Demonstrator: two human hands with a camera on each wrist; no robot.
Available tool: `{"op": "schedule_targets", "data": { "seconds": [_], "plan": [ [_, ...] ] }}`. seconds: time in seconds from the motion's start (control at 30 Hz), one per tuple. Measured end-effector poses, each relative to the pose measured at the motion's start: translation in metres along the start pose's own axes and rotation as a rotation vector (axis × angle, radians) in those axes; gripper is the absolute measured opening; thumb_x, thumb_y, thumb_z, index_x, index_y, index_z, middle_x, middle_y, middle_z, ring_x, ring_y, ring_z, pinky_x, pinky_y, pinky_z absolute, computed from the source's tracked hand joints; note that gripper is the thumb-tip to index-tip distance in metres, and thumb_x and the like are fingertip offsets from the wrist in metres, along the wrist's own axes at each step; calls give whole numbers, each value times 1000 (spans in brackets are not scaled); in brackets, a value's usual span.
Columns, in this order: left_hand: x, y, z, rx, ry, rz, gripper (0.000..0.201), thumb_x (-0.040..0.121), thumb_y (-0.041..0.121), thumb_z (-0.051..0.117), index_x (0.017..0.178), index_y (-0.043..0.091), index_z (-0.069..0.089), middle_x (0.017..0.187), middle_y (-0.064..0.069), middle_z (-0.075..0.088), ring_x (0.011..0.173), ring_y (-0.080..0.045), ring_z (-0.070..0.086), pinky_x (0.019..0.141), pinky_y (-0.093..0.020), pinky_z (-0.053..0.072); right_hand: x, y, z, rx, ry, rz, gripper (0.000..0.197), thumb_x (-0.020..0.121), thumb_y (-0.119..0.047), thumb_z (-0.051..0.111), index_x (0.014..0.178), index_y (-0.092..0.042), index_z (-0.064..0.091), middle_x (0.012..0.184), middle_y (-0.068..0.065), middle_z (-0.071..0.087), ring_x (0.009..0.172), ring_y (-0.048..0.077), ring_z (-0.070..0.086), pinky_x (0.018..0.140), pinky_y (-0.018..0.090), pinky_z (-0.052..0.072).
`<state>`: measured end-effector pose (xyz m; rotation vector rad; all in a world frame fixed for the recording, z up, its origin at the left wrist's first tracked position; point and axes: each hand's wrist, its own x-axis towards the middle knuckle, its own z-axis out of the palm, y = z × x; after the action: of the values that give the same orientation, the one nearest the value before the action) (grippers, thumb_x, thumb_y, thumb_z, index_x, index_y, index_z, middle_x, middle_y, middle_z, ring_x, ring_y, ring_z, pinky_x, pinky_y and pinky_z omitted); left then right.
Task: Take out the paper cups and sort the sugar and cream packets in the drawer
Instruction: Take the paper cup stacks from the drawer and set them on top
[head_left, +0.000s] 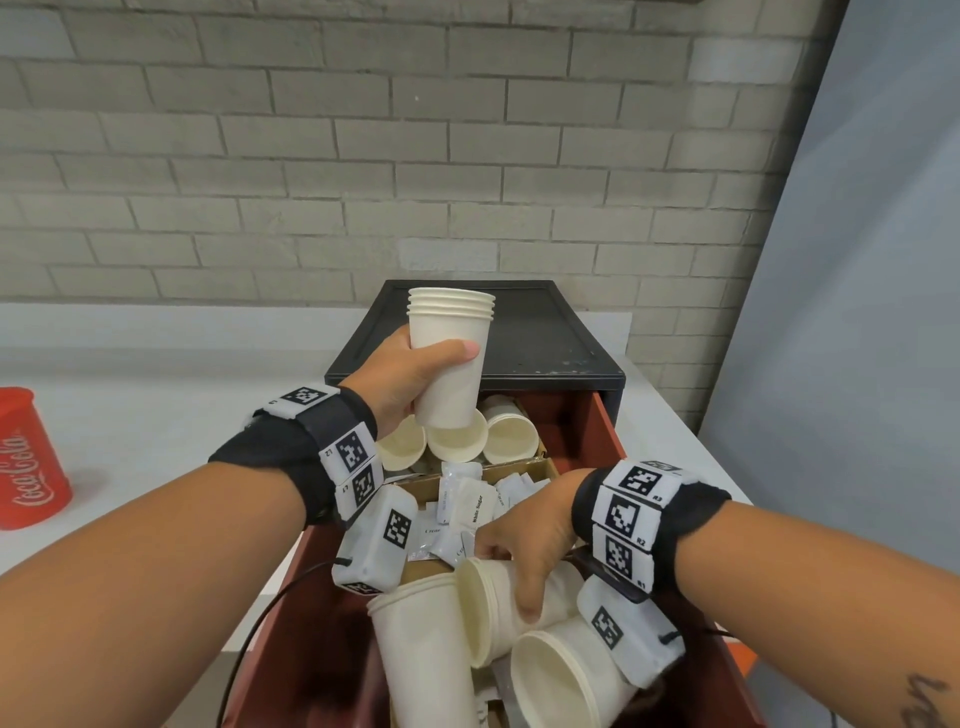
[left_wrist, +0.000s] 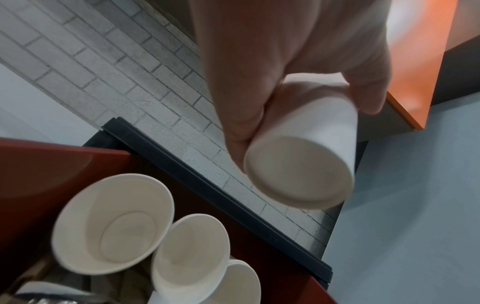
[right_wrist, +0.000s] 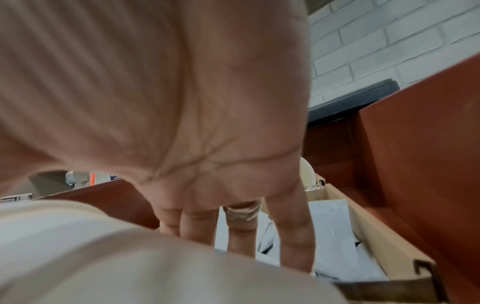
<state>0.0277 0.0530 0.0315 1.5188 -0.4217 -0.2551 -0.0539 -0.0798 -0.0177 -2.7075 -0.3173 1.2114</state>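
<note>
My left hand (head_left: 415, 371) grips a nested stack of white paper cups (head_left: 449, 358), upright, above the rear of the open red-brown drawer (head_left: 587, 436). The left wrist view shows the same left hand (left_wrist: 259, 72) wrapped round the stack, whose base (left_wrist: 298, 170) faces the camera. My right hand (head_left: 524, 545) reaches into the drawer's front and holds a paper cup (head_left: 498, 597) lying on its side, thumb on the near wall, fingers (right_wrist: 291, 226) over the far side. White sugar and cream packets (head_left: 475, 506) lie jumbled in a cardboard box (head_left: 540, 470) mid-drawer.
Three open cups (head_left: 457, 441) lean at the drawer's rear, under the black cabinet (head_left: 540, 332). Two more cups (head_left: 426, 660) lie at the drawer's front. A red Coca-Cola container (head_left: 26, 462) stands at the far left of the white counter (head_left: 156, 405). A brick wall is behind.
</note>
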Motion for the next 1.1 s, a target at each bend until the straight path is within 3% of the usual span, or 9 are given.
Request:
{"op": "schedule_targets", "data": {
  "seconds": [0.07,0.23,0.3,0.4,0.5,0.63,0.77,0.93,1.1],
  "plan": [
    [0,0,0,-1,0,-6,52,83,20,66,130,11,46,108,-11,61,94,-24,61,70,-35,53,1,1,0,-3,-27,-13,60,81,-10,70,133,-11,40,116,5,50,103,20,49,91,34,46],
    [2,1,-1,-2,-12,12,52,74,21,72,122,16,50,104,-9,62,94,-24,61,69,-35,55,2,5,-3,1,-70,-41,37,81,-5,68,113,-12,51,110,8,55,102,22,52,92,37,47],
    [5,3,-4,-4,7,23,47,72,19,72,115,20,52,104,-8,62,95,-24,61,75,-39,55,-4,9,-12,18,-25,-63,39,81,-5,68,115,-10,50,110,7,55,103,22,53,90,37,48],
    [14,9,-13,0,57,45,43,72,15,74,110,22,55,105,-7,64,98,-25,61,83,-42,52,-17,20,-34,187,127,-121,57,79,-3,69,129,-7,43,111,6,55,110,24,53,89,35,50],
    [30,16,-23,3,109,61,39,67,13,75,101,24,58,100,-4,65,94,-22,62,81,-39,52,-28,37,-56,409,397,-199,64,74,-4,71,130,-12,41,119,11,56,114,26,53,96,41,48],
    [57,24,-35,39,166,90,30,77,7,72,101,20,59,100,-8,65,93,-25,63,76,-35,53,-29,55,-86,838,663,-317,59,79,4,65,128,-18,41,119,10,56,112,27,54,94,43,48],
    [84,32,-42,62,201,80,50,55,18,79,101,17,61,100,-9,67,93,-27,64,78,-40,54,-21,61,-122,1152,899,-389,31,84,4,62,108,-15,55,103,9,63,93,23,61,85,43,50],
    [124,28,-51,87,261,66,66,32,28,80,95,18,64,99,-10,68,93,-29,65,82,-44,54,-3,73,-163,1287,1060,-318,45,82,0,65,124,-8,51,117,16,61,104,31,59,90,52,49],
    [160,12,-67,106,313,16,83,23,28,79,103,11,65,103,-15,70,96,-32,67,86,-51,54,24,93,-194,1274,1097,-191,40,76,3,67,110,-14,56,109,15,63,100,33,60,90,58,48]
  ]
}}
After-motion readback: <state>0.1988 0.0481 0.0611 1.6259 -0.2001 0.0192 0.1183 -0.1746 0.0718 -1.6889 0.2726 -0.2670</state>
